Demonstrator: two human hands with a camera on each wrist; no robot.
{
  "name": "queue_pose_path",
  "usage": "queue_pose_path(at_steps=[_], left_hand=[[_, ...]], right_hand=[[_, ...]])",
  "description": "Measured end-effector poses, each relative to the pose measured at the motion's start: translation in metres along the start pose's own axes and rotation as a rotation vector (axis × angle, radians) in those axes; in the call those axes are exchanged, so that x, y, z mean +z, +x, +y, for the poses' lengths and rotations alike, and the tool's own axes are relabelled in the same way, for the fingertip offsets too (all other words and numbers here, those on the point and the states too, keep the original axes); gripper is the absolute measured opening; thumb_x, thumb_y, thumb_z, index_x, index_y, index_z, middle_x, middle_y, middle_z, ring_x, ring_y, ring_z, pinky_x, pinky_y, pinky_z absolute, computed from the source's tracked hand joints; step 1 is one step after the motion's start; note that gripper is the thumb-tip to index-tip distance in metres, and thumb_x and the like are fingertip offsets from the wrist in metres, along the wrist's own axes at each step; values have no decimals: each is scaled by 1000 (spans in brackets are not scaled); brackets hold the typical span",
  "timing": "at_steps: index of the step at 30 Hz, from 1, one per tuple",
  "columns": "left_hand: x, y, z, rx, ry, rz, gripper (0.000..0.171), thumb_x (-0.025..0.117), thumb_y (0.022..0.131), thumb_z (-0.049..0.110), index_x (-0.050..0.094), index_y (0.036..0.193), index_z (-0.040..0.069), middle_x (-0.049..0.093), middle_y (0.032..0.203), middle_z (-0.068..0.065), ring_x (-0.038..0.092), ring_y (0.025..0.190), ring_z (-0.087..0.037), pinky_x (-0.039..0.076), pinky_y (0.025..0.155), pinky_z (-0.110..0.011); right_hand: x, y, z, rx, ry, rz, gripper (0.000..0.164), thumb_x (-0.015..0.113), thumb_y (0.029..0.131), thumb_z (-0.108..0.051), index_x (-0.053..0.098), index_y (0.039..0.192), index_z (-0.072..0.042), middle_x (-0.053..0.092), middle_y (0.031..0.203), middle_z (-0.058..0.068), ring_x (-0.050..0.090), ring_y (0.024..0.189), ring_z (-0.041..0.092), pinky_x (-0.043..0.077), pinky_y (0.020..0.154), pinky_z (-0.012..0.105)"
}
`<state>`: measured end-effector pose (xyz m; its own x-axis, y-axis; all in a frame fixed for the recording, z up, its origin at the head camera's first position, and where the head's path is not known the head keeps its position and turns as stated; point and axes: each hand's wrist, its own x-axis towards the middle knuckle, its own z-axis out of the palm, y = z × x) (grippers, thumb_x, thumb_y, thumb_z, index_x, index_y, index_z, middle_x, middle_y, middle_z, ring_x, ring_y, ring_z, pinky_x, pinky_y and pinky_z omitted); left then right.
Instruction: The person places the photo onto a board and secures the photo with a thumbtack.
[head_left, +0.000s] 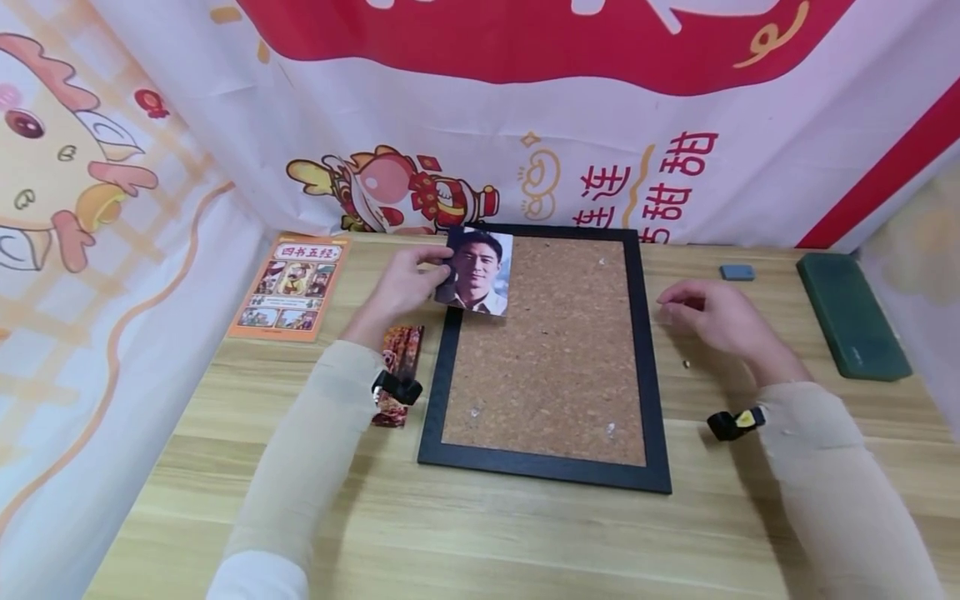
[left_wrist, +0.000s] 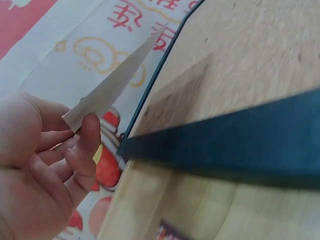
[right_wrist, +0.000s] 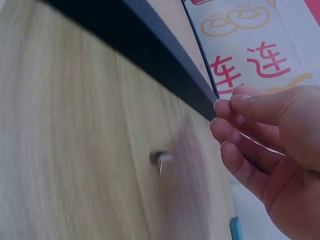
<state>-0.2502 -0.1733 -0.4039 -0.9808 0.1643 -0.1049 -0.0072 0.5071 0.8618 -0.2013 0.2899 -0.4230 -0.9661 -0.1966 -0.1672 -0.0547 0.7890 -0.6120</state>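
Note:
My left hand (head_left: 411, 283) pinches the left edge of a portrait photo (head_left: 480, 279), thumb on the picture side. The photo overlaps the upper left corner of a black-framed cork board (head_left: 547, 358) in the head view. In the left wrist view the photo (left_wrist: 107, 92) is raised and tilted, its shadow falling on the cork. My right hand (head_left: 716, 315) hovers beside the board's right edge. Its fingers (right_wrist: 245, 145) are loosely curled, thumb near the index finger, with nothing visible between them. Below it lies a small blurred object (right_wrist: 161, 159) on the table.
Small clear bits (head_left: 611, 430) dot the cork. A reddish picture card (head_left: 401, 358) lies left of the board, partly behind my left wrist. Farther left is an orange booklet (head_left: 288, 287). At right lie a small blue block (head_left: 737, 272) and a dark green case (head_left: 853, 317).

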Motion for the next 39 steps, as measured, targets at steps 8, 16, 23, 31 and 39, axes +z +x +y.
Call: queue_pose_path(at_steps=[8, 16, 23, 31, 39], left_hand=[[33, 10, 8, 0, -7, -99, 39, 59, 110, 9, 63, 148, 4, 65, 138, -19, 56, 70, -9, 47, 63, -22], [65, 22, 14, 0, -50, -130, 42, 61, 108, 5, 60, 150, 1, 65, 130, -20, 61, 75, -14, 54, 64, -26], [85, 32, 18, 32, 6, -164, 48, 63, 106, 4, 55, 153, -2, 70, 126, -23, 61, 70, -13, 53, 60, -22], [97, 42, 22, 85, 170, -132, 48, 64, 106, 9, 56, 152, -3, 72, 125, -21, 66, 105, -23, 54, 98, -34], [102, 47, 24, 110, 265, -127, 48, 66, 106, 13, 57, 151, -3, 67, 106, -11, 61, 98, -23, 50, 96, -36]], right_hand=[[7, 11, -10, -61, 52, 57, 25, 62, 111, -23, 75, 128, -9, 75, 124, 16, 63, 105, 24, 50, 82, 26], [17, 27, -22, -60, 135, 70, 24, 63, 110, -20, 74, 125, -5, 77, 114, 18, 70, 95, 21, 54, 73, 19], [25, 44, -37, -25, 186, 57, 24, 64, 110, -22, 74, 124, -6, 76, 108, 17, 69, 93, 25, 54, 76, 27], [35, 64, -52, 50, 278, 32, 25, 64, 110, -22, 73, 128, -8, 74, 113, 16, 69, 95, 27, 59, 80, 31], [45, 90, -66, 63, 466, 57, 26, 65, 109, -14, 72, 127, 3, 77, 104, 14, 71, 80, 13, 60, 71, 25]])
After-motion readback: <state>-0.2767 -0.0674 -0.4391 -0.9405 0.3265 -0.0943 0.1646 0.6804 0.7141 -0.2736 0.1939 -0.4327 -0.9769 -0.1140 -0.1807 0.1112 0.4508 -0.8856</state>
